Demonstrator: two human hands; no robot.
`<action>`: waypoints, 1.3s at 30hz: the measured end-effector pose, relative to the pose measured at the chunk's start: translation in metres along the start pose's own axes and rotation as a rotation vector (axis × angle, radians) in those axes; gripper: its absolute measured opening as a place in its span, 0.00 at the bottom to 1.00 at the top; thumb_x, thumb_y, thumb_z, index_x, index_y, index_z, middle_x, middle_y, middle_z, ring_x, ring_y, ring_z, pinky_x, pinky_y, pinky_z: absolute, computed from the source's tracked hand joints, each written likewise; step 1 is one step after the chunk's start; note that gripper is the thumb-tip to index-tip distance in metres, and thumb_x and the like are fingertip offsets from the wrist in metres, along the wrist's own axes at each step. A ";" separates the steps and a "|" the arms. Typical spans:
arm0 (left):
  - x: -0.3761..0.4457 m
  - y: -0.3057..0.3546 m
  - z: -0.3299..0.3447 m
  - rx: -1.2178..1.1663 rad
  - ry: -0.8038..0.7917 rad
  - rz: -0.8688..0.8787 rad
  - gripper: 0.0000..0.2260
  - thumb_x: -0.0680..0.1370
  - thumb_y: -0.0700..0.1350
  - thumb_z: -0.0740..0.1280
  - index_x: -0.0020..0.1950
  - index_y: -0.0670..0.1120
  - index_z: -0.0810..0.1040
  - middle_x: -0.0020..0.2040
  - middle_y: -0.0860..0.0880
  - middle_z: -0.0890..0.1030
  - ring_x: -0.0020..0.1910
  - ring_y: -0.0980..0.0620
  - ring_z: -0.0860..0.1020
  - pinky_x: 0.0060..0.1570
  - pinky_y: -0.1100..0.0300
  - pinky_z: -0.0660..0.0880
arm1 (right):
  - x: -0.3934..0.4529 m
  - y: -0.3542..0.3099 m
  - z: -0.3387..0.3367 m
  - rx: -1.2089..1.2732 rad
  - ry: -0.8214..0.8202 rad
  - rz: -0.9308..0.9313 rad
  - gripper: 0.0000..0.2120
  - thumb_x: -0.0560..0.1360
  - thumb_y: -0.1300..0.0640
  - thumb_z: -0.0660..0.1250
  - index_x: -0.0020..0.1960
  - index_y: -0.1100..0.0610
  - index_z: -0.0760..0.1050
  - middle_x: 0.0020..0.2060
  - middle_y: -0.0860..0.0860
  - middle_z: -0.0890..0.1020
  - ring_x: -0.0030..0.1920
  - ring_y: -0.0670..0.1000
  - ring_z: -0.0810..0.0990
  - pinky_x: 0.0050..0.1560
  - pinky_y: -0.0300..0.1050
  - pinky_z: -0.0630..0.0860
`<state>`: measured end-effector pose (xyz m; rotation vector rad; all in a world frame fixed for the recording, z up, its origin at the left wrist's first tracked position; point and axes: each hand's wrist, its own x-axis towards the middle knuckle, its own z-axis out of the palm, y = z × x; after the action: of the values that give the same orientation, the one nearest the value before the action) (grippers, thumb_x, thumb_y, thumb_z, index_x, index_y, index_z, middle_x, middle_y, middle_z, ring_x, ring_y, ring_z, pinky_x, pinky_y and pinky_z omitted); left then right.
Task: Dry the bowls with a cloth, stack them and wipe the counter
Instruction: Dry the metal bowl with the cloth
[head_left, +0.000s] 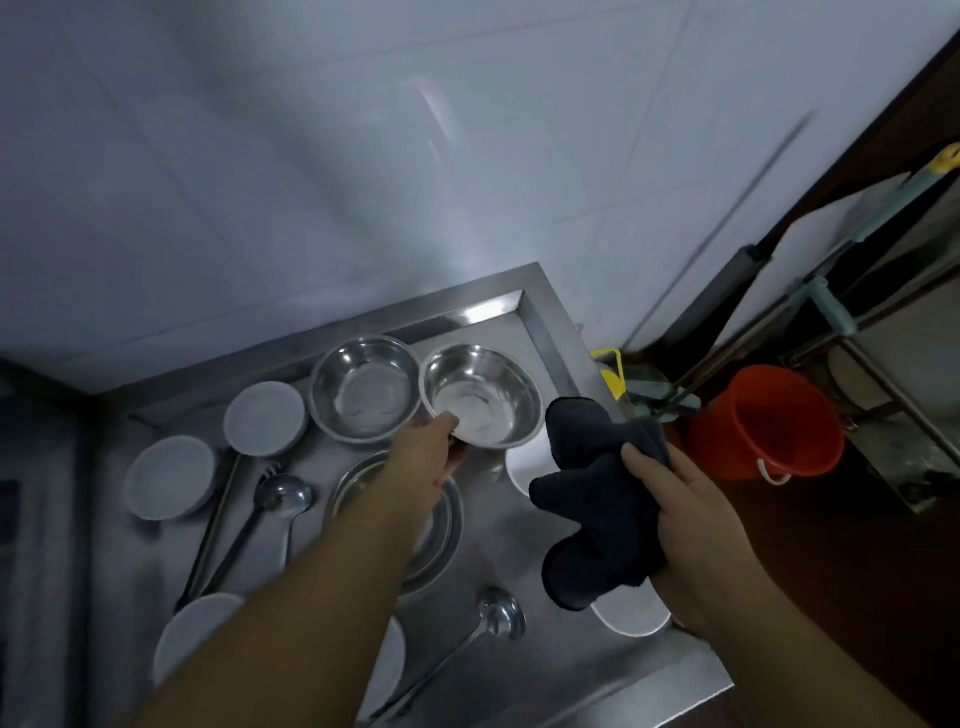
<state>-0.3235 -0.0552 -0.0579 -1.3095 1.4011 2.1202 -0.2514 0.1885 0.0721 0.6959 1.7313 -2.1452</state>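
Observation:
Two steel bowls stand side by side at the back of the steel counter (498, 577). My left hand (423, 462) grips the near rim of the right steel bowl (485, 395), thumb inside the rim. The left steel bowl (366, 387) sits untouched beside it. My right hand (685, 514) holds a bunched dark cloth (597, 499) above the counter's right side, near the gripped bowl. A shallow steel dish (441, 525) lies under my left forearm, partly hidden.
White bowls lie at the back left (265, 418), the left (169, 478), the front left (200, 631) and under the cloth (631, 616). Ladles (280, 496) (501, 616) lie among them. A raised rim (545, 332) borders the counter. A red bucket (763, 421) stands on the floor to the right.

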 end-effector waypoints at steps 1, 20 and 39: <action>-0.014 -0.002 -0.006 -0.008 -0.005 0.007 0.05 0.82 0.40 0.70 0.56 0.41 0.80 0.52 0.41 0.86 0.48 0.48 0.86 0.42 0.57 0.84 | -0.005 -0.004 0.002 -0.015 -0.023 -0.014 0.10 0.82 0.55 0.69 0.56 0.44 0.86 0.53 0.55 0.89 0.55 0.56 0.88 0.50 0.55 0.84; -0.271 -0.046 -0.049 -0.101 -0.097 0.364 0.22 0.79 0.58 0.69 0.65 0.44 0.81 0.58 0.39 0.87 0.57 0.40 0.86 0.53 0.46 0.84 | -0.081 -0.094 0.032 -0.667 -0.866 -0.349 0.16 0.70 0.54 0.62 0.53 0.41 0.81 0.41 0.44 0.84 0.43 0.47 0.82 0.45 0.46 0.76; -0.344 -0.013 -0.073 0.139 -0.097 0.892 0.17 0.77 0.52 0.63 0.65 0.56 0.79 0.43 0.49 0.86 0.41 0.49 0.82 0.43 0.52 0.80 | -0.129 -0.058 0.092 -1.745 -0.141 -1.239 0.09 0.81 0.56 0.62 0.61 0.56 0.72 0.52 0.55 0.83 0.55 0.59 0.80 0.51 0.53 0.74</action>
<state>-0.0873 -0.0296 0.2021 -0.5334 2.3237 2.4453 -0.1894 0.1034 0.2042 -1.1389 3.1409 -0.0529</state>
